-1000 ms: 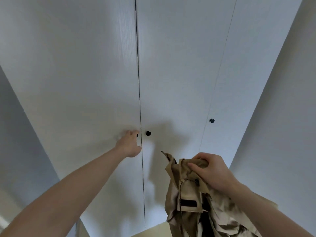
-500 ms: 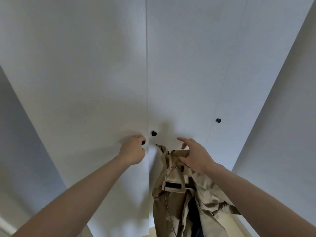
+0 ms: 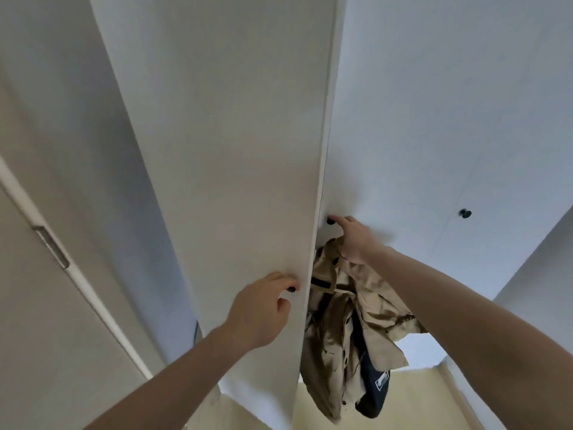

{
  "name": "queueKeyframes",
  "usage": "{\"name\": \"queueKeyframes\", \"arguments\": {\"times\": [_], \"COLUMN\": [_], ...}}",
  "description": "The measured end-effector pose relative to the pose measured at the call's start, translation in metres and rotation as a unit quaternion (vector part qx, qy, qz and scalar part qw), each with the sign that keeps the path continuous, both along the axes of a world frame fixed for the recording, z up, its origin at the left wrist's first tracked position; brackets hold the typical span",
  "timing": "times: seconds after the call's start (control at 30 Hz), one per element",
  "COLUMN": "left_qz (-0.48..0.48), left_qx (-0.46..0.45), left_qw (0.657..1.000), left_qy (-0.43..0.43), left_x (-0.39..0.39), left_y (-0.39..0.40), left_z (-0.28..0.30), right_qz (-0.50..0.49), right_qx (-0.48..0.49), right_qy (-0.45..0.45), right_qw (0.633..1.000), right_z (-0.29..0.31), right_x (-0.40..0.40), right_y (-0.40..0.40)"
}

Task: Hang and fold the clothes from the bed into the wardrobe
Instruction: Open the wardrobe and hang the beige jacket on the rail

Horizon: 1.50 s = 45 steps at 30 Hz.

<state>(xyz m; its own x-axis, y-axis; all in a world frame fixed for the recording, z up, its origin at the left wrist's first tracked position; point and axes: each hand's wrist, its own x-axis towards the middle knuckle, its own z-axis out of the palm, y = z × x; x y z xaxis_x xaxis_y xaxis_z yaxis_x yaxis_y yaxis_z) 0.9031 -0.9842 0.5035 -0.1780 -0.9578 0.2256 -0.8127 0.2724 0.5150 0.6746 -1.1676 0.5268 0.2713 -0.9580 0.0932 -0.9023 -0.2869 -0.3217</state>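
I stand close to a white wardrobe. Its left door (image 3: pixel 235 169) has swung out toward me. My left hand (image 3: pixel 263 308) grips that door's small black knob (image 3: pixel 291 288) near the door's edge. My right hand (image 3: pixel 353 240) holds a crumpled beige jacket (image 3: pixel 344 324) with a dark lining, which hangs down below my wrist. The index finger of that hand reaches out and touches the black knob (image 3: pixel 331 220) of the middle door (image 3: pixel 418 125), which is closed. The inside of the wardrobe is hidden behind the open door.
A third door at the right carries another black knob (image 3: pixel 464 213). To the left are a white wall and a room door frame with a strike plate (image 3: pixel 52 248). A pale yellowish floor (image 3: pixel 412 401) shows at the bottom.
The left wardrobe door has swung open toward me under my left hand. My right hand has risen with the jacket and its finger now touches the middle door's knob.
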Motion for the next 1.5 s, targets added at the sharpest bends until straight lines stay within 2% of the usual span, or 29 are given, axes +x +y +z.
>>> {"name": "queueKeyframes", "arguments": {"times": [0.27,0.5,0.67,0.97,1.17,1.33,1.5], "left_qz": [0.072,0.166,0.240,0.383,0.448,0.479,0.525], "left_qx": [0.019,0.011,0.002,0.078,0.149,0.166,0.175], "left_qw": [0.997,0.985,0.965,0.908,0.878,0.860,0.827], "left_qy": [-0.030,-0.049,-0.103,-0.151,-0.079,0.049,0.099], "left_x": [0.022,0.035,0.037,0.034,0.024,0.012,-0.019], "left_y": [0.059,0.111,0.139,0.184,0.196,0.206,0.196], "left_z": [-0.004,0.004,0.005,0.001,0.008,0.020,0.017], "right_qz": [-0.022,-0.036,-0.027,-0.035,-0.056,-0.100,-0.156], "right_qx": [-0.009,-0.004,-0.008,-0.011,-0.014,-0.018,-0.019], "right_qy": [-0.013,-0.074,-0.115,-0.168,-0.178,-0.179,-0.191], "right_qw": [1.000,0.997,0.993,0.985,0.982,0.979,0.969], "right_z": [-0.009,-0.014,-0.022,-0.031,-0.030,-0.029,-0.025], "right_x": [0.011,0.001,-0.028,-0.104,-0.166,-0.223,-0.274], "right_y": [-0.009,0.016,0.063,0.153,0.196,0.223,0.243]}}
